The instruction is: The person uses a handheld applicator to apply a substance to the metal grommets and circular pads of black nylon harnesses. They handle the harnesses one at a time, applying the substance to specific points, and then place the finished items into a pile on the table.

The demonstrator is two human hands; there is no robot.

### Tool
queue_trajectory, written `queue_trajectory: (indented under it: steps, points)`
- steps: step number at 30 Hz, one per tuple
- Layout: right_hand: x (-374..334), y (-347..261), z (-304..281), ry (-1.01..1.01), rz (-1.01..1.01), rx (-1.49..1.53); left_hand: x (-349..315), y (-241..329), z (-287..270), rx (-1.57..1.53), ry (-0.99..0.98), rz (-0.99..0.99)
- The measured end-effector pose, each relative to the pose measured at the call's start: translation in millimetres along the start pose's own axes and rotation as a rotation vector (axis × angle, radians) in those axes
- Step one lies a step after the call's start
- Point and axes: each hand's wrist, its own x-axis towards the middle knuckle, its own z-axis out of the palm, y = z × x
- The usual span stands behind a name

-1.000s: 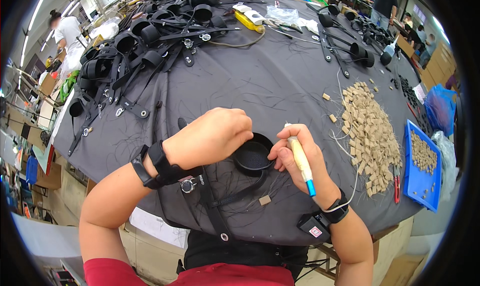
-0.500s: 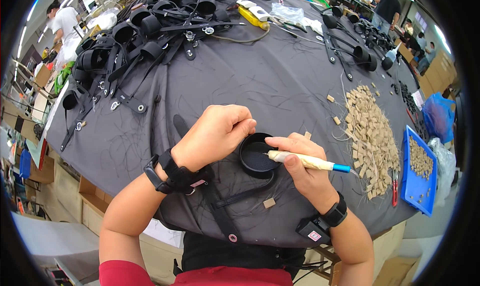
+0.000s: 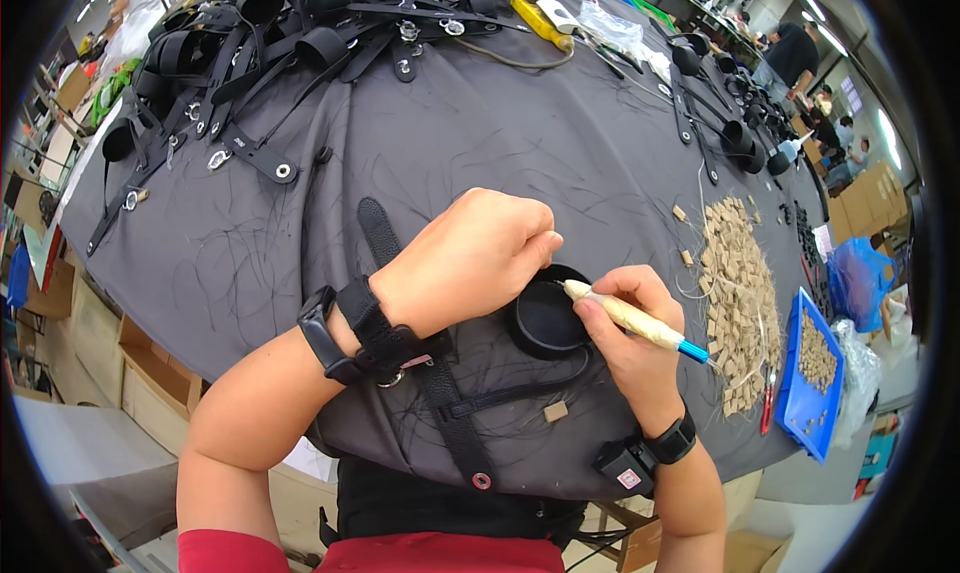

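A black leather-like strap (image 3: 455, 428) with a round black cup (image 3: 548, 323) joined to it lies on the dark cloth before me. My left hand (image 3: 485, 253) is closed just over the cup's far left rim; what its fingers hold, if anything, is hidden. In my right hand (image 3: 640, 363), at the cup's right edge, is a pen-shaped tool (image 3: 636, 320) wrapped in pale tape with a blue end. Its tip points left at the cup's upper right rim. Below the cup rests a small tan block (image 3: 556, 411).
Black straps with cups (image 3: 325, 48) lie heaped at the far left, others (image 3: 735, 138) at the far right. A pile of tan blocks (image 3: 740, 303) sits right, beside a blue tray (image 3: 808, 413) and red-handled tool (image 3: 767, 410). A yellow-handled tool (image 3: 540, 18) lies far back.
My left hand has moved right and slightly up relative to the cup. The pen-shaped tool's tip has moved from inside the cup to its upper right rim. The whole view has shifted.
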Motion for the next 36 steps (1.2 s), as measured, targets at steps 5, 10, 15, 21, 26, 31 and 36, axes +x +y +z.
queue_trajectory:
  steps: [5,10,15,21,26,31,36]
  points:
    - [3.7,-3.1,-2.8,-0.068,-0.071,-0.116,-0.2,-3.9,0.8,0.033,0.004,0.009]
    - [5.7,-8.4,-4.1,-0.077,-0.122,-0.199,-0.1,-4.6,1.5,0.018,0.014,0.019]
    - [6.1,-11.7,-5.4,-0.093,-0.144,-0.246,-1.0,-3.1,1.2,0.004,0.016,0.013]
    - [5.7,-12.1,-5.0,-0.117,-0.188,-0.289,-1.0,-5.1,2.8,-0.006,0.03,0.019]
    - [4.7,-12.7,-3.5,-0.11,-0.186,-0.284,-1.4,-6.1,3.4,-0.023,0.036,0.014]
    - [4.9,-11.3,-3.2,-0.118,-0.201,-0.29,-0.7,-5.0,3.3,-0.019,0.029,0.009]
    - [5.3,-11.9,-2.7,-0.123,-0.204,-0.296,-1.0,-4.2,2.2,-0.03,0.014,-0.012]
